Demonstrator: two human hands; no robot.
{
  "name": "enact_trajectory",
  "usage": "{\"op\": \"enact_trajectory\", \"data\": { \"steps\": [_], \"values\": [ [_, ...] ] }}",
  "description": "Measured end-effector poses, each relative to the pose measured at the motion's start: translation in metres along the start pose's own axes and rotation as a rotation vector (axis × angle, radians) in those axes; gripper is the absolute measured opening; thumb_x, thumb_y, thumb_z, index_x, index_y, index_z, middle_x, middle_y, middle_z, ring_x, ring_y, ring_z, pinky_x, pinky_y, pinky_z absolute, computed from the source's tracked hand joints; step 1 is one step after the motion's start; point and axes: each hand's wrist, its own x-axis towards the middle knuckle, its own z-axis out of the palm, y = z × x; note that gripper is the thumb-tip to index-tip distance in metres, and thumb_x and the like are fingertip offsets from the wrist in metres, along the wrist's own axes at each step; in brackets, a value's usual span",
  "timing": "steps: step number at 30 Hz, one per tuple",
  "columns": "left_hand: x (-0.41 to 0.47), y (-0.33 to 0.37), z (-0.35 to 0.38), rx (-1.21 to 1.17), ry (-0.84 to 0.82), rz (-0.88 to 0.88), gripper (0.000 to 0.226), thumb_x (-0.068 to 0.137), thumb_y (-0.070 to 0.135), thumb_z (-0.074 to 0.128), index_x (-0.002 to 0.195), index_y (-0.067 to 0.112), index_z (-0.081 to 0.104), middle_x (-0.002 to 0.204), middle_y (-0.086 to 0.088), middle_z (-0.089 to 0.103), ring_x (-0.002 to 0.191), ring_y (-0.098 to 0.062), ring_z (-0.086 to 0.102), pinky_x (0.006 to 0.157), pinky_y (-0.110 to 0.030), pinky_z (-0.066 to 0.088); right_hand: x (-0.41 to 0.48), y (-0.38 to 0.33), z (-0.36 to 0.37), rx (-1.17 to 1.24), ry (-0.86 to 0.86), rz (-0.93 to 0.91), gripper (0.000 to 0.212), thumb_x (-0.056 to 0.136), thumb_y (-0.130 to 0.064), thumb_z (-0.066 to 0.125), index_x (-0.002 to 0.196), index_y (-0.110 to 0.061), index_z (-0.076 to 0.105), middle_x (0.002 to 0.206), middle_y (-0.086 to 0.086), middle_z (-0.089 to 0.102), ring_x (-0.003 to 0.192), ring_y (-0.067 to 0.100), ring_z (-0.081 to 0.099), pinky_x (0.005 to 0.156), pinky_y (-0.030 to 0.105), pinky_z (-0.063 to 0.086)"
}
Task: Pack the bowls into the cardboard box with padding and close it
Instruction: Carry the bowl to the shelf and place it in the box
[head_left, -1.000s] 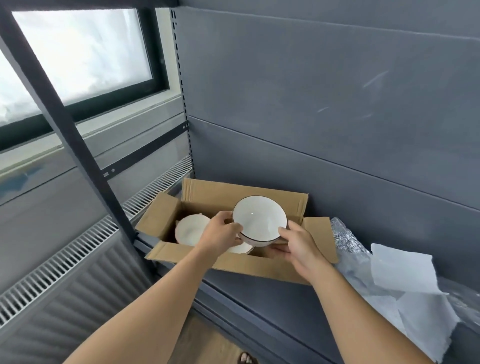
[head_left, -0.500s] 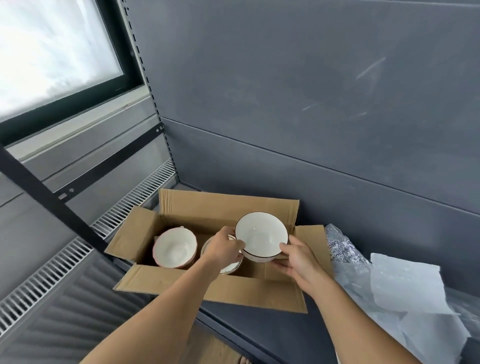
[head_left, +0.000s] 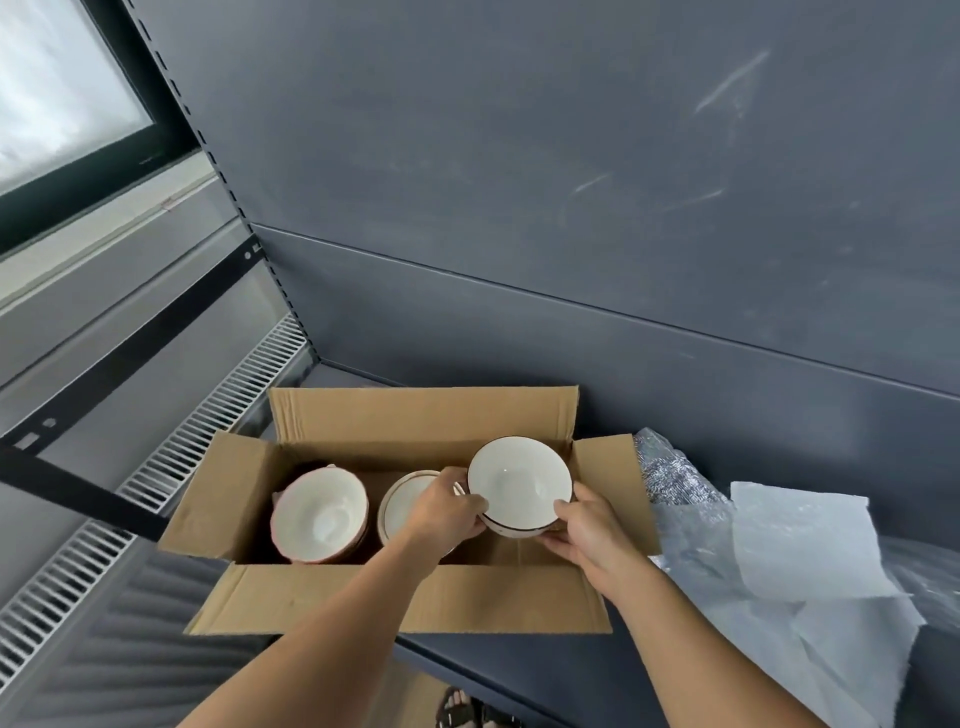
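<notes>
- I'm seeing both hands gripping one white, brown-rimmed bowl (head_left: 519, 488): left hand (head_left: 444, 512) pinching its left rim, right hand (head_left: 587, 530) cupping its right side.
- The bowl is sitting in the right end of the open cardboard box (head_left: 405, 603), beside a second white bowl (head_left: 402, 506) and a pink-rimmed bowl (head_left: 319, 514).
- I'm judging it to be glazed ceramic: rigid, slick and chip-prone, so I'm favouring a rim-plus-underside hold.
- Foam sheets (head_left: 800, 540) and bubble wrap (head_left: 670, 473) are lying to the right of the box, looking soft and light.
</notes>
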Motion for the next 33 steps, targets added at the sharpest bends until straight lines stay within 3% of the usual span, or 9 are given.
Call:
{"op": "enact_trajectory", "data": {
  "steps": [2, 4, 9, 14, 18, 27, 31, 33],
  "values": [
    [0.006, -0.001, 0.005, -0.076, -0.013, -0.055, 0.043, 0.088, 0.007, 0.062, 0.129, 0.017, 0.051, 0.099, 0.001, 0.057, 0.089, -0.015, 0.06, 0.077, -0.028, 0.06, 0.005, 0.003, -0.001, -0.015, 0.031, 0.007, 0.041, 0.099, -0.001, 0.037, 0.135, -0.017, 0.049, 0.129, 0.007, 0.052, 0.118, 0.028, 0.052, 0.093, 0.042, 0.054],
    [0.006, -0.002, 0.006, -0.116, -0.023, -0.084, 0.048, 0.088, 0.006, 0.062, 0.133, 0.017, 0.049, 0.1, 0.0, 0.056, 0.098, -0.022, 0.061, 0.085, -0.038, 0.059, 0.004, 0.004, 0.002, -0.041, 0.035, 0.002, 0.042, 0.099, -0.001, 0.037, 0.136, -0.018, 0.047, 0.128, 0.005, 0.052, 0.117, 0.025, 0.051, 0.088, 0.039, 0.055],
    [0.005, -0.006, 0.007, -0.061, -0.017, -0.08, 0.054, 0.089, 0.008, 0.06, 0.139, 0.018, 0.045, 0.115, -0.004, 0.056, 0.098, -0.018, 0.06, 0.065, -0.02, 0.055, 0.006, 0.005, 0.007, -0.147, 0.084, -0.011, 0.042, 0.098, -0.001, 0.04, 0.136, -0.017, 0.046, 0.124, 0.003, 0.05, 0.111, 0.023, 0.05, 0.079, 0.035, 0.057],
    [0.006, -0.007, 0.007, 0.045, -0.024, -0.05, 0.048, 0.085, 0.008, 0.058, 0.132, 0.016, 0.055, 0.1, -0.006, 0.068, 0.097, -0.023, 0.067, 0.088, -0.038, 0.056, 0.009, 0.01, 0.009, -0.268, 0.133, -0.021, 0.039, 0.096, -0.002, 0.047, 0.134, -0.013, 0.048, 0.126, 0.007, 0.052, 0.112, 0.026, 0.051, 0.086, 0.042, 0.059],
    [0.009, -0.011, 0.01, 0.195, -0.011, -0.005, 0.047, 0.089, 0.011, 0.06, 0.135, 0.019, 0.055, 0.096, 0.0, 0.062, 0.098, -0.021, 0.06, 0.081, -0.028, 0.049, 0.01, 0.013, 0.01, -0.22, 0.131, 0.013, 0.038, 0.095, 0.002, 0.044, 0.13, -0.01, 0.048, 0.12, 0.008, 0.05, 0.111, 0.026, 0.05, 0.082, 0.036, 0.057],
    [0.011, -0.019, 0.019, 0.178, 0.077, -0.083, 0.048, 0.081, 0.018, 0.076, 0.125, 0.017, 0.056, 0.101, 0.0, 0.063, 0.095, -0.021, 0.063, 0.082, -0.034, 0.058, 0.021, 0.02, 0.015, -0.316, 0.211, 0.058, 0.044, 0.093, -0.003, 0.047, 0.137, -0.005, 0.041, 0.125, 0.013, 0.051, 0.107, 0.029, 0.053, 0.084, 0.042, 0.059],
    [0.013, -0.021, 0.022, 0.173, 0.073, -0.091, 0.048, 0.082, 0.019, 0.075, 0.125, 0.018, 0.054, 0.105, -0.003, 0.065, 0.093, -0.021, 0.063, 0.074, -0.028, 0.056, 0.026, 0.019, 0.018, -0.336, 0.22, 0.1, 0.043, 0.092, -0.005, 0.045, 0.136, -0.004, 0.043, 0.114, 0.01, 0.048, 0.104, 0.03, 0.052, 0.083, 0.041, 0.059],
    [0.014, -0.021, 0.023, 0.172, 0.075, -0.086, 0.049, 0.083, 0.019, 0.074, 0.127, 0.018, 0.053, 0.108, -0.004, 0.066, 0.093, -0.02, 0.063, 0.07, -0.025, 0.053, 0.028, 0.018, 0.019, -0.366, 0.232, 0.122, 0.044, 0.092, -0.007, 0.045, 0.136, -0.004, 0.042, 0.118, 0.012, 0.051, 0.102, 0.03, 0.052, 0.084, 0.043, 0.059]
  ]
}}
